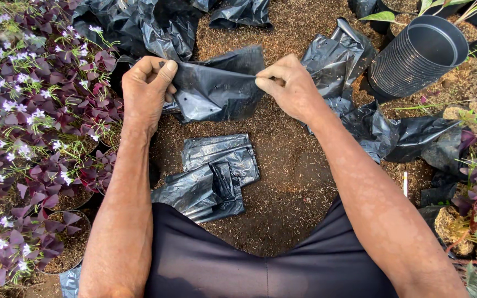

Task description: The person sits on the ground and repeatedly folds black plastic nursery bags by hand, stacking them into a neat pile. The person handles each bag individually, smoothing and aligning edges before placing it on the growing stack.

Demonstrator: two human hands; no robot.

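While both hands pinch a black bag (216, 88), stacked pots (418, 55) (tipped sideways) — hollow inside

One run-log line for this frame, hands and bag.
left hand: pinching black plastic grow bag edge | right hand: pinching opposite edge | bag: stretched between hands above soil | folded bags: on ground below

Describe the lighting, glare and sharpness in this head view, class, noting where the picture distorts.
Head view: soft, even daylight with hardly any hard shadows; pale sheen on the black plastic bag pinched between left hand and right hand; hands and soil in sharp focus; forearms look stretched toward the bottom edge; stacked black pots lean at the corner.
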